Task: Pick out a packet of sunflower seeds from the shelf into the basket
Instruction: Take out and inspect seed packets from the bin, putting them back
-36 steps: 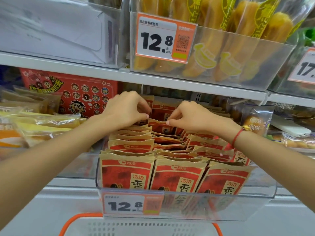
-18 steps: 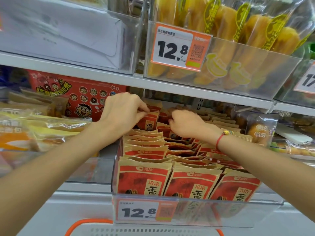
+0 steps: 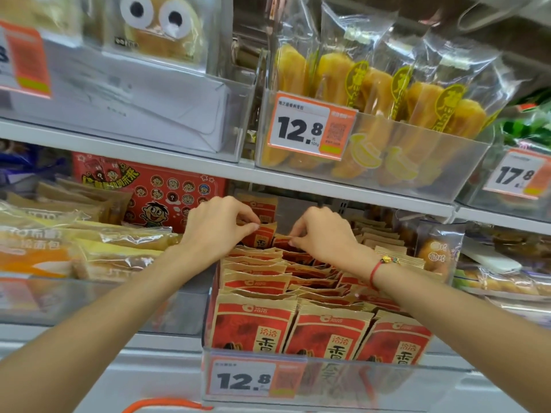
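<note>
Left hand (image 3: 217, 231): fingers curled, pinching the top edge of a red-and-tan sunflower seed packet (image 3: 262, 235) standing at the back of the clear plastic shelf bin (image 3: 357, 380). Right hand (image 3: 323, 234): fingers pinching the top of the neighbouring packet (image 3: 281, 242). Orange basket rim (image 3: 167, 404) below the bin, at bottom edge.

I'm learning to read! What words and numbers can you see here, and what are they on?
"12.8": tag on the bread bin.
"12.8": tag on the seed bin.
"17.8": tag at far right.
"洽洽" and "香": seed packets.
Small print on the tags, the red box and the blurred left tag: unreadable.
</note>
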### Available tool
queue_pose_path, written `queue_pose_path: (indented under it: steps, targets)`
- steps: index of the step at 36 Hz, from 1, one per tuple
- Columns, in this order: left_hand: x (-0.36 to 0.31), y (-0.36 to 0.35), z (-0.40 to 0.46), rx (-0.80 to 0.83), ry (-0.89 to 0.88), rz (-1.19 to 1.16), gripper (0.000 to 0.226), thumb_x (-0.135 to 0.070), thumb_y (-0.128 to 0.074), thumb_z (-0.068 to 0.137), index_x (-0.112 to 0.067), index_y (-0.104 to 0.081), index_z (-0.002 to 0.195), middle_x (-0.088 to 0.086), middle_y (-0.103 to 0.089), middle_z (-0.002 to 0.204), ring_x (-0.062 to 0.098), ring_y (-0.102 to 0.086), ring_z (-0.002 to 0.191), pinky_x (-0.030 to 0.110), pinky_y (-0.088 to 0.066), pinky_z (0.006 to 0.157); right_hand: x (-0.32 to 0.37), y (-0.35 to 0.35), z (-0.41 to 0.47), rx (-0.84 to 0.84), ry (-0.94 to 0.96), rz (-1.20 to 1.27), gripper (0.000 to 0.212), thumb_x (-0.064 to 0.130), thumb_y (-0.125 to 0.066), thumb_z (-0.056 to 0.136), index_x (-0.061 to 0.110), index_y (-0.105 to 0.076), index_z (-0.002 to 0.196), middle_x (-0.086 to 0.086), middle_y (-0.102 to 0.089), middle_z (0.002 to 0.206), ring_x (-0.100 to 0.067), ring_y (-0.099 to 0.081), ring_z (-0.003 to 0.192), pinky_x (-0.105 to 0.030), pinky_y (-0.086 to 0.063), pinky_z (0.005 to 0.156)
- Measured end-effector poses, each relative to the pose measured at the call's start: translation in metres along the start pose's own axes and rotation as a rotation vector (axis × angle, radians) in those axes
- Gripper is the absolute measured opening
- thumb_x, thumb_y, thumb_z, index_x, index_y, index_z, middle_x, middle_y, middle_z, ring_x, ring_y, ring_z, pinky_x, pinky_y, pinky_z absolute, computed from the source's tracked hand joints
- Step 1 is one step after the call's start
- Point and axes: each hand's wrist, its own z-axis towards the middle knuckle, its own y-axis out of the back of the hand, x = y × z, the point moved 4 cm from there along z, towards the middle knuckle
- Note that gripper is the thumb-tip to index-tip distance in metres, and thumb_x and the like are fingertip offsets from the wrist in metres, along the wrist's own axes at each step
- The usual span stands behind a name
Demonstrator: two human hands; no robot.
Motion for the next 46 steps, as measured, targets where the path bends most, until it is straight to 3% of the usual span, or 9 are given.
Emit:
queue_pose_path:
  steps: [6, 12, 21, 29, 32, 35, 37, 40, 46]
  targets:
    - [-0.005, 0.006, 0.001, 0.147, 0.034, -0.046, 0.022, -0.046, -0.064, 0.089, -0.035, -0.072, 0.107, -0.012, -0.07, 0.113, 0.002, -0.061, 0.073, 0.029, -0.052, 0.077, 0.003, 0.022, -0.03, -0.061, 0.084, -0.027, 0.015, 0.031, -0.063, 0.092, 0.03, -0.074, 0.102, 0.007, -0.074, 0.097, -0.016, -0.067, 0.092, -0.036, -0.056, 0.08]
    - [-0.026, 0.023, -0.014, 0.165, 0.028, -0.062, 0.032, -0.042, -0.065, 0.089, -0.037, -0.064, 0.121, -0.013, -0.064, 0.126, 0.01, -0.058, 0.118, 0.032, -0.046, 0.094, -0.005, 0.055, -0.058, -0.267, 0.17, 0.087, 0.016, 0.032, -0.061, 0.093, 0.03, -0.073, 0.104, 0.011, -0.074, 0.098, -0.013, -0.066, 0.096, -0.037, -0.053, 0.081]
    - [-0.072, 0.038, -0.058, 0.202, -0.046, -0.329, 0.052, -0.051, -0.073, 0.079, -0.044, -0.052, 0.126, -0.022, -0.065, 0.116, 0.002, -0.06, 0.108, 0.035, -0.049, 0.096, -0.009, 0.1, -0.107, -0.54, 0.266, 0.437, 0.009, 0.022, -0.064, 0.093, 0.02, -0.07, 0.099, 0.01, -0.07, 0.093, -0.008, -0.064, 0.09, -0.033, -0.052, 0.08]
    - [-0.102, 0.055, -0.089, 0.022, -0.094, -0.529, 0.036, -0.055, -0.064, 0.079, -0.042, -0.062, 0.113, -0.028, -0.068, 0.105, -0.005, -0.062, 0.1, 0.038, -0.055, 0.088, -0.014, 0.129, -0.147, -0.541, 0.216, 0.897, 0.009, 0.023, -0.069, 0.089, 0.024, -0.07, 0.098, 0.014, -0.07, 0.092, 0.001, -0.065, 0.09, -0.017, -0.051, 0.076]
    - [-0.114, 0.063, -0.106, -0.01, -0.122, -0.594, 0.039, -0.057, -0.061, 0.079, -0.039, -0.061, 0.114, -0.026, -0.068, 0.107, -0.003, -0.062, 0.102, 0.038, -0.052, 0.092, -0.025, 0.134, -0.157, -0.586, 0.175, 0.921, 0.033, 0.035, -0.073, 0.083, 0.037, -0.062, 0.114, 0.017, -0.065, 0.1, -0.001, -0.062, 0.101, -0.027, -0.051, 0.085]
    - [-0.119, 0.063, -0.129, -0.04, -0.101, -0.682, 0.027, -0.044, -0.064, 0.082, -0.039, -0.059, 0.108, -0.025, -0.067, 0.106, -0.004, -0.062, 0.101, 0.031, -0.052, 0.091, -0.029, 0.123, -0.168, -0.459, 0.143, 1.027, 0.054, 0.047, -0.073, 0.077, 0.041, -0.049, 0.125, 0.015, -0.063, 0.11, -0.004, -0.064, 0.099, -0.03, -0.052, 0.088]
    - [-0.12, 0.062, -0.142, -0.079, -0.072, -0.755, 0.022, -0.039, -0.065, 0.083, -0.039, -0.059, 0.104, -0.023, -0.068, 0.105, -0.003, -0.062, 0.102, 0.03, -0.051, 0.091, -0.026, 0.106, -0.174, -0.357, 0.127, 1.075, 0.052, 0.039, -0.07, 0.079, 0.037, -0.046, 0.126, 0.011, -0.064, 0.111, -0.003, -0.065, 0.092, -0.022, -0.053, 0.083]
    - [-0.121, 0.062, -0.155, -0.098, -0.045, -0.819, 0.022, -0.042, -0.062, 0.082, -0.041, -0.057, 0.103, -0.024, -0.068, 0.104, -0.003, -0.063, 0.101, 0.027, -0.051, 0.087, -0.021, 0.079, -0.183, -0.247, 0.143, 1.091, 0.047, 0.041, -0.065, 0.083, 0.032, -0.05, 0.128, 0.008, -0.067, 0.112, -0.004, -0.065, 0.099, -0.027, -0.053, 0.089]
    - [-0.119, 0.031, -0.175, 0.02, 0.093, -0.969, 0.029, -0.039, -0.062, 0.077, -0.031, -0.062, 0.105, -0.017, -0.072, 0.101, 0.001, -0.067, 0.096, 0.017, -0.054, 0.079, -0.02, 0.039, -0.2, -0.245, 0.09, 1.169, 0.04, 0.045, -0.058, 0.084, 0.027, -0.059, 0.119, 0.013, -0.069, 0.111, -0.003, -0.064, 0.106, -0.031, -0.054, 0.09]
